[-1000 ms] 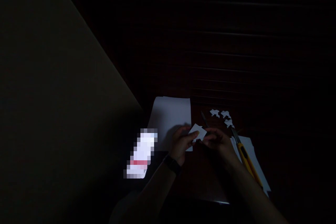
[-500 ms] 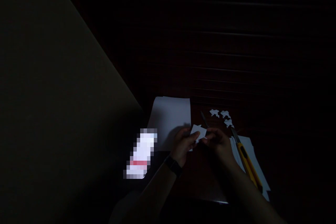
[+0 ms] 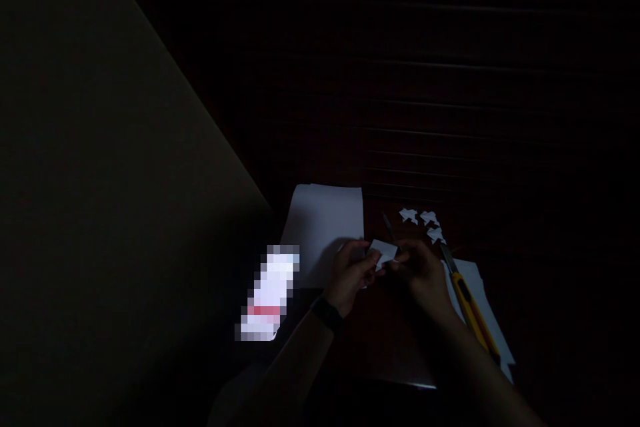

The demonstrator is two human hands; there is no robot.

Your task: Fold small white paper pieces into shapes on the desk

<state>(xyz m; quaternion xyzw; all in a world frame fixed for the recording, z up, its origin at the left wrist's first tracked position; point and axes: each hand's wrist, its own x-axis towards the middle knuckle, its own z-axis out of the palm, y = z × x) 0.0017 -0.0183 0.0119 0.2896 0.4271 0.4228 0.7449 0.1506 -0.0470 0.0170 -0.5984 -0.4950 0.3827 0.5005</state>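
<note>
A small piece of folded white paper [image 3: 385,252] is held up between my two hands over the dark table. My left hand [image 3: 349,270], with a dark watch [image 3: 327,313] on its wrist, pinches the paper's left side between thumb and fingers. At the paper's right corner, the fingers of my right hand [image 3: 420,270] are closed on its edge. Just beyond the paper lies a thin pointed tool [image 3: 387,221], partly hidden. Several small folded paper figures [image 3: 409,215] rest past my right hand.
White paper sheets [image 3: 325,213] lie behind my left hand. A yellow utility knife [image 3: 470,307] with its blade out rests on more paper [image 3: 493,320] at the right. A bright, pixelated screen-like shape [image 3: 270,290] is at the left, near the wall [image 3: 125,180].
The folded paper has shifted slightly right and turned in my fingers; the points along its edges show less. My right hand has moved a little to the right.
</note>
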